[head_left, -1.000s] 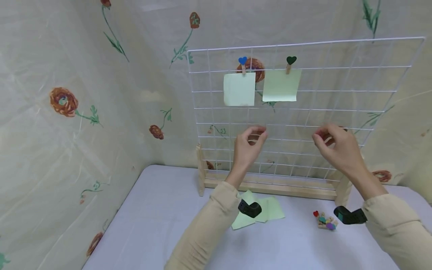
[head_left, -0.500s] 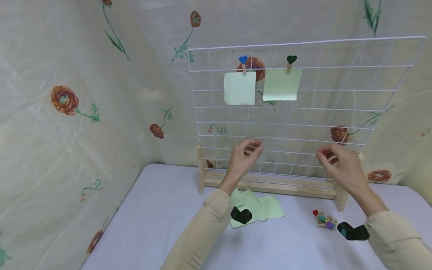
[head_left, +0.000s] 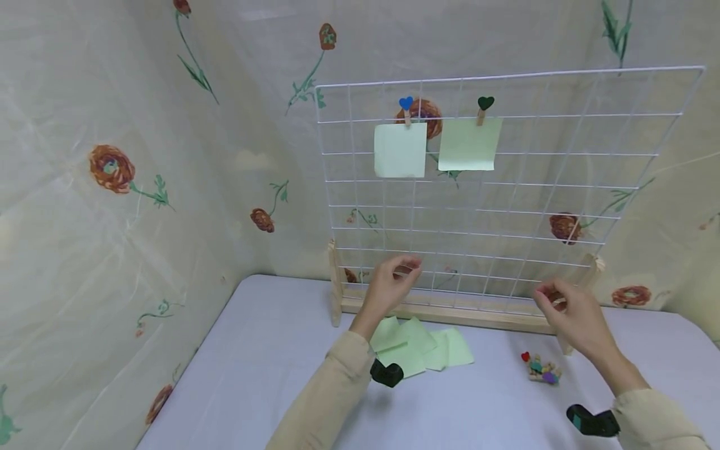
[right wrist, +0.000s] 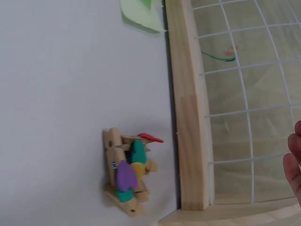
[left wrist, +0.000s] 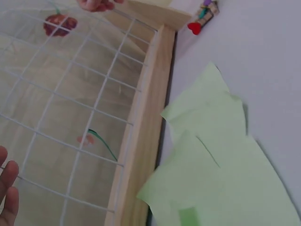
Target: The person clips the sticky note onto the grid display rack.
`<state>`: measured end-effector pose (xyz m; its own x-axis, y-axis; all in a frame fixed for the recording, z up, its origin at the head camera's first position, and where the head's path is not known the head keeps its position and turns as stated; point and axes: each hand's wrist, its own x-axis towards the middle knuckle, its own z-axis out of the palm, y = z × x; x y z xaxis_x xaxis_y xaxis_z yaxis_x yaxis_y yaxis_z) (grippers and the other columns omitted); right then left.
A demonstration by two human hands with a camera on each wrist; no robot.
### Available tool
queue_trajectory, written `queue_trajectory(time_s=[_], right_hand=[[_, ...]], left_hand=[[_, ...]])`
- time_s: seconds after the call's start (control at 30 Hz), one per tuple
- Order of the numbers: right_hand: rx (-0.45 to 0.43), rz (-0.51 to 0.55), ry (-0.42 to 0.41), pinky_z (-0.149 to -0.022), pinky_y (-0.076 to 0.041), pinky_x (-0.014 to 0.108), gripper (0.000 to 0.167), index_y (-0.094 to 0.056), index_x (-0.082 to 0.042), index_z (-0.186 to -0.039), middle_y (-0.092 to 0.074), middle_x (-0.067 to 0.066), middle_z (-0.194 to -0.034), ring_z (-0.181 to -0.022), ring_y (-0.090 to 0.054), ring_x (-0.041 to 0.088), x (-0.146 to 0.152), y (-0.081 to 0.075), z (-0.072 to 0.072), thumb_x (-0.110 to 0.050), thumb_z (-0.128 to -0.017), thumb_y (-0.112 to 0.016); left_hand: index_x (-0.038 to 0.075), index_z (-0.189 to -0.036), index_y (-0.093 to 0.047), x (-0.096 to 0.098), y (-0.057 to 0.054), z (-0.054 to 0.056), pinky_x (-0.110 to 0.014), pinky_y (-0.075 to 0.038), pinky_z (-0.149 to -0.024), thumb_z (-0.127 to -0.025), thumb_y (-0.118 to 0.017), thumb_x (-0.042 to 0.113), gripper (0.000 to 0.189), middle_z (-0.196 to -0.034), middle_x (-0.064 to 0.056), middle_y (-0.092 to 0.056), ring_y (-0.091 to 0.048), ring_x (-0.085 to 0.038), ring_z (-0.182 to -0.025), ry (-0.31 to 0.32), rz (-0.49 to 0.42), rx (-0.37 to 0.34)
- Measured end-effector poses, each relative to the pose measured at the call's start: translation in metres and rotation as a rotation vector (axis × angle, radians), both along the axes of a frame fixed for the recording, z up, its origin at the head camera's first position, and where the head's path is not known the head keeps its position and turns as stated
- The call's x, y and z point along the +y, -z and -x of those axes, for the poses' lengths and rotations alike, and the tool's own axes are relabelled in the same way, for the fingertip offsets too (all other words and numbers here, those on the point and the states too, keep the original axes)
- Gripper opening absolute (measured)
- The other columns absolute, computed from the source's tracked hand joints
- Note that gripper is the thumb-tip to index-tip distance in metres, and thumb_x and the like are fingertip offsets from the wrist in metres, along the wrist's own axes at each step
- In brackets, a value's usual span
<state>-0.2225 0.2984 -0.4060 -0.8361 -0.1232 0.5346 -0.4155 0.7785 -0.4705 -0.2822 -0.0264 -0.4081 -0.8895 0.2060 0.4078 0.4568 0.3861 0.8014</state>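
Observation:
My left hand (head_left: 389, 286) hovers in front of the lower wire grid (head_left: 506, 76), fingers loosely bent, holding nothing. Below it, several light-green sticky notes (head_left: 413, 350) overlap on the table; they also fill the lower right of the left wrist view. My right hand (head_left: 576, 320) is near the grid's right foot, its thumb and fingers loosely curved with nothing visible between them. A small heap of wooden clothespins (right wrist: 124, 174) with coloured hearts lies close by. On the grid hang a pale note (head_left: 400, 151) under a blue-heart clothespin (head_left: 406, 104) and a green note (head_left: 469, 147) under a dark-green-heart clothespin (head_left: 485, 104).
A wooden base rail (head_left: 478, 317) supports the grid on the white-covered table (head_left: 270, 375). Behind and to the left hangs a sheet (head_left: 214, 156) printed with flowers. A black device (head_left: 387, 373) sits at the left wrist, another device (head_left: 593, 421) at the right.
Both hands have come down from mid-grid toward the table, the left also drifting left and the right slightly right. The pinned notes and the clothespin heap stay put.

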Motion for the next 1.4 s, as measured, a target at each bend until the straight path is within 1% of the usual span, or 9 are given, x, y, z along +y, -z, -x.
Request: queue_trajectory(time_s=[0.3,0.43,0.67,0.83,1.0,1.07,1.17,1.33,1.4], right_hand=[[-0.038,0.011,0.030,-0.062,-0.042,0.009,0.009,-0.062,-0.004,-0.095,-0.064,0.009,-0.083,-0.071,-0.047,-0.009,0.004,0.021,-0.010,-0.013,-0.091,-0.062],[-0.044,0.018,0.045,-0.061,-0.043,0.010,0.008,-0.063,-0.005,-0.094,-0.065,0.009,-0.084,-0.072,-0.045,-0.011,0.006,0.031,-0.013,-0.011,-0.089,-0.063],[-0.087,0.036,0.048,-0.063,-0.043,0.009,0.007,-0.063,-0.006,-0.094,-0.064,0.007,-0.086,-0.075,-0.045,-0.013,0.009,0.048,-0.021,-0.011,-0.089,-0.064],[-0.145,0.060,0.056,-0.067,-0.043,0.010,0.011,-0.063,-0.008,-0.097,-0.063,0.006,-0.093,-0.081,-0.043,-0.019,0.013,0.059,-0.029,-0.018,-0.091,-0.062],[-0.164,0.115,0.058,-0.068,-0.042,0.008,0.013,-0.063,-0.007,-0.098,-0.061,-0.004,-0.093,-0.083,-0.043,-0.020,0.018,0.070,-0.036,-0.018,-0.091,-0.062],[-0.175,0.130,0.076,-0.068,-0.042,0.007,0.014,-0.063,-0.007,-0.099,-0.058,-0.009,-0.091,-0.082,-0.044,-0.020,0.020,0.074,-0.039,-0.018,-0.092,-0.062],[-0.210,0.154,0.121,-0.067,-0.041,0.005,0.018,-0.062,-0.006,-0.100,-0.057,-0.009,-0.092,-0.082,-0.042,-0.022,0.023,0.082,-0.044,-0.022,-0.093,-0.060],[-0.284,0.191,0.200,-0.065,-0.040,0.004,0.027,-0.061,-0.005,-0.104,-0.058,0.005,-0.101,-0.081,-0.039,-0.023,0.021,0.094,-0.055,-0.029,-0.095,-0.056],[-0.277,0.208,0.224,-0.066,-0.040,0.005,0.027,-0.061,-0.005,-0.105,-0.057,0.003,-0.102,-0.080,-0.040,-0.023,0.018,0.099,-0.058,-0.029,-0.095,-0.056]], left_hand=[[0.014,-0.115,-0.065,-0.012,0.021,-0.006,-0.023,-0.050,-0.084,-0.094,-0.059,0.026,0.025,-0.110,0.000,-0.068,-0.064,-0.012,-0.098,-0.010,0.070,0.008],[0.015,-0.117,-0.064,-0.018,0.031,-0.009,-0.024,-0.049,-0.085,-0.094,-0.059,0.026,0.026,-0.113,0.001,-0.067,-0.063,-0.012,-0.100,-0.003,0.100,-0.027],[0.019,-0.117,-0.064,-0.031,0.050,-0.017,-0.033,-0.047,-0.096,-0.094,-0.059,0.030,0.026,-0.116,0.005,-0.066,-0.061,-0.011,-0.105,-0.006,0.149,-0.146],[0.019,-0.117,-0.065,-0.038,0.065,-0.022,-0.033,-0.049,-0.095,-0.092,-0.061,0.031,0.028,-0.116,0.004,-0.066,-0.062,-0.014,-0.106,0.015,0.183,-0.137],[0.021,-0.116,-0.065,-0.045,0.074,-0.030,-0.036,-0.047,-0.098,-0.092,-0.061,0.033,0.027,-0.118,0.003,-0.066,-0.060,-0.016,-0.110,0.006,0.219,-0.154],[0.022,-0.116,-0.065,-0.049,0.079,-0.033,-0.038,-0.046,-0.100,-0.091,-0.061,0.035,0.028,-0.118,0.003,-0.065,-0.059,-0.016,-0.113,-0.003,0.217,-0.170],[0.025,-0.117,-0.065,-0.054,0.089,-0.038,-0.040,-0.044,-0.101,-0.090,-0.062,0.037,0.029,-0.119,0.004,-0.064,-0.057,-0.018,-0.116,-0.024,0.188,-0.184],[0.028,-0.117,-0.063,-0.062,0.103,-0.045,-0.041,-0.041,-0.104,-0.089,-0.063,0.041,0.031,-0.124,0.005,-0.061,-0.056,-0.019,-0.118,-0.076,0.072,-0.227],[0.028,-0.117,-0.063,-0.064,0.106,-0.047,-0.041,-0.040,-0.106,-0.088,-0.063,0.042,0.032,-0.125,0.005,-0.061,-0.055,-0.019,-0.119,-0.093,0.034,-0.234]])
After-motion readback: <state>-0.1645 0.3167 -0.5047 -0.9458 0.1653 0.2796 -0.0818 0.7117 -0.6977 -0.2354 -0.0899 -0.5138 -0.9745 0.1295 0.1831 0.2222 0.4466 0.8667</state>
